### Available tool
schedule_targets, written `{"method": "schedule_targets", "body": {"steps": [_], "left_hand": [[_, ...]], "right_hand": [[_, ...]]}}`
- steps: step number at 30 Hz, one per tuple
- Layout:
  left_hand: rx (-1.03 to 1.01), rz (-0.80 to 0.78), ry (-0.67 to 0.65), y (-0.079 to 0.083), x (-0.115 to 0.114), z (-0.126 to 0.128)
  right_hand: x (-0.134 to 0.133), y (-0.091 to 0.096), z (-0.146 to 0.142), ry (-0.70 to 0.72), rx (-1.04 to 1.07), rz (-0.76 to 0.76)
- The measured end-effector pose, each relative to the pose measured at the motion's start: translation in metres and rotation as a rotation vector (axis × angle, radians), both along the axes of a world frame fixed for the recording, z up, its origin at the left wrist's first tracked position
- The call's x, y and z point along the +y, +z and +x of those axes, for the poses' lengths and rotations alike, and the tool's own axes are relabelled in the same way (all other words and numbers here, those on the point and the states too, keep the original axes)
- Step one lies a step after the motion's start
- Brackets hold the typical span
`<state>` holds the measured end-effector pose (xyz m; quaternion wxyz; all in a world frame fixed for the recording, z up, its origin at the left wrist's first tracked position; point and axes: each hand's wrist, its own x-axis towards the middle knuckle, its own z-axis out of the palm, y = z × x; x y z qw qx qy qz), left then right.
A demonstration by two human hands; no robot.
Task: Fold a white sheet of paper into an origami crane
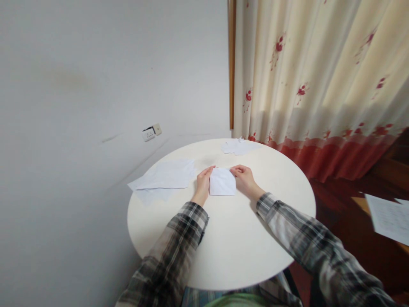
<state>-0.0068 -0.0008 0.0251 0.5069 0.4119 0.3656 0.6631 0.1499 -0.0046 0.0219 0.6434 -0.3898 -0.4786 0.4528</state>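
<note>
Between my two hands is a small, roughly square piece of white paper (223,182), its flat face toward me. My left hand (203,182) grips its left edge, fingers reaching to the upper left corner. At the upper right corner, my right hand (244,177) pinches the paper between thumb and fingers. Both hands are just over the white round table (236,238); whether the paper rests on the tabletop I cannot tell.
Larger sheets of white paper (166,175) lie at the table's left side, one over the edge. Torn-looking paper pieces (238,147) lie at the back. A wall with a socket (148,134) stands left, a flowered curtain (303,85) behind. Printed sheets (388,217) are at far right.
</note>
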Motion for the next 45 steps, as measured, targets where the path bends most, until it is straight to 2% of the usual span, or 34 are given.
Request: {"method": "schedule_targets", "body": {"steps": [11,25,37,45], "left_hand": [[-0.107,-0.053,-0.051,0.0026,-0.0033,-0.0005],[-0.100,-0.051,-0.035,0.0032,-0.0027,0.0005],[-0.100,-0.024,-0.048,0.0042,-0.0048,0.0004],[-0.062,-0.036,-0.025,0.0029,-0.0041,0.0003]], "right_hand": [[-0.0074,0.0087,0.0009,-0.084,0.032,-0.004],[-0.0065,0.0093,0.0028,-0.086,0.006,0.008],[-0.0006,0.0011,0.0037,-0.066,-0.004,0.018],[-0.0037,0.0047,0.0013,-0.062,0.018,-0.023]]}}
